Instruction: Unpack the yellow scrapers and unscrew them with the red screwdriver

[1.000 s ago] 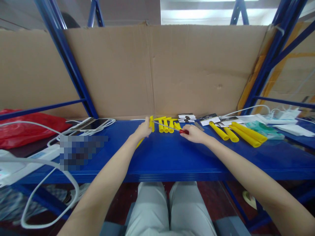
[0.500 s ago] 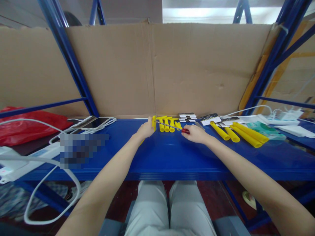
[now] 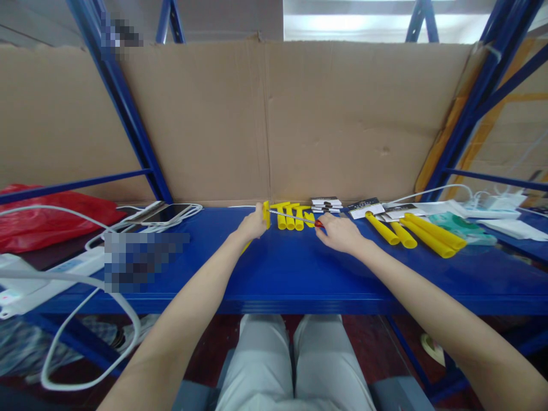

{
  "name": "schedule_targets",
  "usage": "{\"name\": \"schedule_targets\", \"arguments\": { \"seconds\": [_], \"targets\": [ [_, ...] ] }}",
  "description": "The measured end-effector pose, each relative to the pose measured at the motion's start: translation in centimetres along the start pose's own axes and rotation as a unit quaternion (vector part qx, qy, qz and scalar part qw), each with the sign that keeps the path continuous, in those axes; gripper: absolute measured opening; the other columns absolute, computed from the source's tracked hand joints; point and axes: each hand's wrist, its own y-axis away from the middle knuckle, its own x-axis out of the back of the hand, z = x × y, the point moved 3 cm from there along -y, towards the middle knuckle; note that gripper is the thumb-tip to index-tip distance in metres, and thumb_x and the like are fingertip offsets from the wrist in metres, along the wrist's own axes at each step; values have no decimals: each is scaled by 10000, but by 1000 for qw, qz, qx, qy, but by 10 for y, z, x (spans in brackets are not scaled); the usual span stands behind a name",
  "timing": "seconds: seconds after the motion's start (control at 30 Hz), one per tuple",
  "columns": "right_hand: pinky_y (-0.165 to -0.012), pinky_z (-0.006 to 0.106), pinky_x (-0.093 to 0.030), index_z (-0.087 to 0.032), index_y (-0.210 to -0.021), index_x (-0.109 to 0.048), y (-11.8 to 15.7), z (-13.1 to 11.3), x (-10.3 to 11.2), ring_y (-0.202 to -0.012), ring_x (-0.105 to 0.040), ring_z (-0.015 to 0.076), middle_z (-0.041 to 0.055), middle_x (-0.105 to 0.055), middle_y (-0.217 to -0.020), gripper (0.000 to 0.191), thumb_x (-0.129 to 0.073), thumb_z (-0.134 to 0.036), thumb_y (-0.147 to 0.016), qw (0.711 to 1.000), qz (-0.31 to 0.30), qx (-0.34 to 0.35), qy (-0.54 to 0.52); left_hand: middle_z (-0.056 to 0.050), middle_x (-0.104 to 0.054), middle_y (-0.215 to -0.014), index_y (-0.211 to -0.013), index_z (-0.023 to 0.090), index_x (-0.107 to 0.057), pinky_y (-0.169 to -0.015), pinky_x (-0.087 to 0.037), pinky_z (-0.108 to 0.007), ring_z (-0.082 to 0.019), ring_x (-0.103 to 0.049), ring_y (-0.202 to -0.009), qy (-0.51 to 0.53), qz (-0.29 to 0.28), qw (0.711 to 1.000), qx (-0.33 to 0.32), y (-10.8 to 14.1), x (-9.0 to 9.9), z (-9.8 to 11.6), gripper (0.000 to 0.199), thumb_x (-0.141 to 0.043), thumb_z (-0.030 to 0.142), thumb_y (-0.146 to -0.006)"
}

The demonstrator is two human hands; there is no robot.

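My left hand [image 3: 252, 224] is closed round a yellow plastic piece [image 3: 266, 214], whose flat end shows above the fingers. A strip of the same yellow shows below the hand; the rest is hidden. In my right hand [image 3: 338, 231] is a screwdriver [image 3: 299, 218] with a red handle, held pointing left. Its thin metal shaft reaches to the yellow piece at my left hand; I cannot tell how the tip meets it. Behind the shaft lie several short yellow tube-shaped pieces [image 3: 289, 220] in a row, and a small yellow piece [image 3: 309, 218] beside them.
Long yellow tubes [image 3: 428, 235], printed cards [image 3: 363, 208] and a green plastic packet [image 3: 460, 227] lie at right. A stack of cards [image 3: 326, 204] stands near the cardboard wall [image 3: 342, 125]. White cables [image 3: 184, 212], a power strip [image 3: 64, 274] and a red bag [image 3: 55, 220] occupy the left.
My right hand has turned slightly and shifted a little upward on the screwdriver, covering more of the red handle. My left hand has barely moved.
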Motion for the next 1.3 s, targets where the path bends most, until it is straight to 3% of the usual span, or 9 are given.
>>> {"name": "schedule_targets", "arguments": {
  "seconds": [0.2,0.47,0.63,0.97,1.17,1.3],
  "targets": [
    [-692,309,-431,-145,-1076,-519,-2,3,-5,-862,-628,239,139,-598,-1097,338,-314,-357,-912,999,-7,31,-12,-125,-672,-910,-1207,155,-271,-590,-488,-277,-176,-650,-556,1,-4,1000,2,0,-1,0,405,-379,176,-817],
    [-661,302,-415,-164,-1056,-541,-3,8,-6,-812,-641,248,125,-681,-916,303,-398,-361,-875,999,-15,-9,-42,-162,-659,-980,-1199,139,-295,-730,-489,-325,-224,-681,-753,-11,5,1000,-10,7,3,7,382,-378,169,-827],
    [-671,299,-419,-149,-987,-573,-4,6,-7,-832,-645,246,140,-678,-963,376,-307,-405,-915,997,-9,13,-73,-178,-652,-1007,-1216,130,-288,-748,-485,-338,-244,-677,-809,-1,4,1000,-5,5,2,6,407,-387,170,-824],
    [-683,309,-419,-155,-1018,-561,-4,6,-9,-860,-635,253,143,-661,-1006,395,-304,-438,-919,998,-4,-4,-59,-178,-662,-958,-1214,120,-282,-713,-499,-334,-234,-679,-753,-13,9,1000,-7,5,2,4,410,-377,158,-817],
    [-688,303,-410,-154,-1034,-521,-2,3,0,-910,-613,252,152,-628,-1053,314,-364,-394,-907,998,34,7,-43,-142,-670,-900,-1207,136,-277,-669,-504,-309,-209,-675,-659,-11,-1,1000,-8,4,1,2,389,-360,176,-829],
    [-653,308,-402,-164,-1081,-475,-3,7,-7,-837,-630,259,144,-652,-996,298,-428,-378,-879,998,-7,-42,-54,-149,-664,-957,-1189,146,-292,-724,-495,-316,-215,-681,-720,-11,2,1000,-17,5,1,6,370,-373,187,-830]
  ]
}}
